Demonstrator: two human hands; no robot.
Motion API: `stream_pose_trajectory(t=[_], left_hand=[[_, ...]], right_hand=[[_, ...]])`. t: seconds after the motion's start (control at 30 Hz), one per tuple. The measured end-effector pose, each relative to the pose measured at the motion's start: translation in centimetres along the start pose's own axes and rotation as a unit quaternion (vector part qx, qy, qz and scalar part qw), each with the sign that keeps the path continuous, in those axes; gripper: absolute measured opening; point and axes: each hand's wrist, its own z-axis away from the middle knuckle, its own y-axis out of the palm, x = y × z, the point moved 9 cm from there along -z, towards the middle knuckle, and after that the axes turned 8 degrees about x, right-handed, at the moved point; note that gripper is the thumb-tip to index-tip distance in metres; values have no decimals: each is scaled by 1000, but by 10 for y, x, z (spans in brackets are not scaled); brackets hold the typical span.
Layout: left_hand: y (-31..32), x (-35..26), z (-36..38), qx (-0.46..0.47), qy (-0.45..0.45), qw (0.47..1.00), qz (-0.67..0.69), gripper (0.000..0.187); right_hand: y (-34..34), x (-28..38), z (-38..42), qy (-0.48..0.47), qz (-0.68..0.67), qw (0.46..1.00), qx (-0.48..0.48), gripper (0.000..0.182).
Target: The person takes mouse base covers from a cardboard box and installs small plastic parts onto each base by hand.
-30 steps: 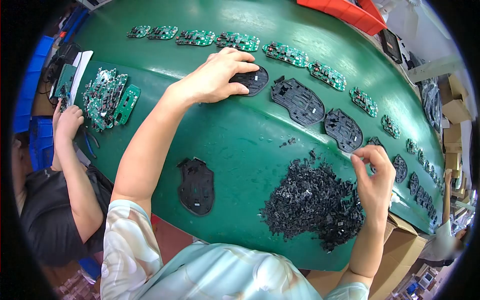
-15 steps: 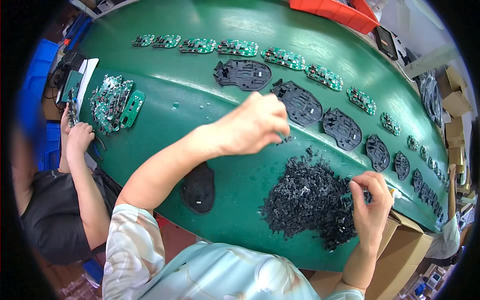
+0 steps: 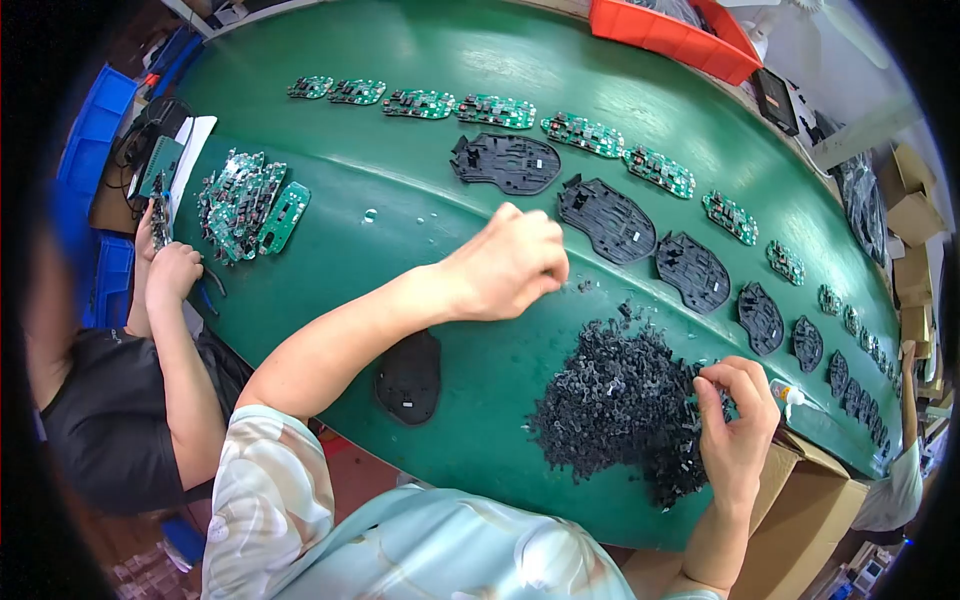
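Where black shells [image 3: 607, 219] line up, a green table [image 3: 420, 240] fills the workshop.

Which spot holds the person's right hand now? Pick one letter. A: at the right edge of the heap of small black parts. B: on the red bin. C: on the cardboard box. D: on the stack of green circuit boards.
A: the right hand pinches at the right edge of the heap of small black parts.

Wearer: short-sleeved top, pale mint-green with cream and peach blotches, smooth, slightly glossy fabric. Sleeve ends above the elbow. Forearms uncovered. Left hand [image 3: 510, 268] and right hand [image 3: 737, 430] bare: no gloves, rings or watch visible.
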Motion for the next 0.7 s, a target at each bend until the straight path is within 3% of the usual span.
stream_pose_trajectory(t=[0.1, 0.13, 0.2, 0.33, 0.4, 0.5, 0.7], left_hand=[[-36, 36, 0, -117, -66, 990, 36, 5], [-46, 55, -1, -133, -141, 979, 56, 7], [-62, 82, -7, -126, -245, 960, 44, 12], [-69, 120, -24, -78, -344, 935, -40, 15], [-65, 131, -29, -75, -346, 933, -61, 14], [-54, 145, -30, -33, -384, 923, 23, 15], [-43, 144, -36, -43, -291, 954, 63, 9]], right_hand=[[1, 3, -4, -3, 11, 1000, 8, 13], [2, 5, -6, -5, 16, 1000, 12, 13], [6, 7, -8, -5, 10, 1000, 16, 14], [9, 16, -15, -21, 8, 1000, 18, 14], [7, 18, -18, -23, 22, 999, 29, 15], [10, 16, -20, -26, 24, 999, 31, 18], [17, 24, -25, -62, 19, 996, 53, 19]])
